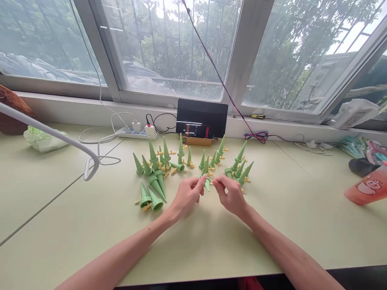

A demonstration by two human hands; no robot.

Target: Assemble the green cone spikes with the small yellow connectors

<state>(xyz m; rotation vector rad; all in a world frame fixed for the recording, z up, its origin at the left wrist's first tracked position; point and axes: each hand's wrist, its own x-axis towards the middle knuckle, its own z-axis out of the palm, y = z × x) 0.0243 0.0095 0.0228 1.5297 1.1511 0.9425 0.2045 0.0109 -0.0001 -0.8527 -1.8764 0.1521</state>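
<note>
My left hand (188, 196) is closed around a small green plant watering spike (207, 185), its tip pointing down toward me. Beside it, my right hand (232, 196) pinches the end of a small yellow valve (212, 183) at the spike's side. Whether the valve is seated in the spike is too small to tell. Just beyond my hands stand several upright green spikes (180, 149), many with yellow valves. To the left, two spikes (155, 200) lie with their open ends toward me, near a loose-looking yellow valve (147, 207).
A black tablet (202, 117) leans at the back, with a phone (198, 131) in front. A power strip (137, 133) with cables lies left of it. A white curved bar (60, 133) crosses the left side. At right are a red drink cup (369, 186) and bundled wires (256, 137).
</note>
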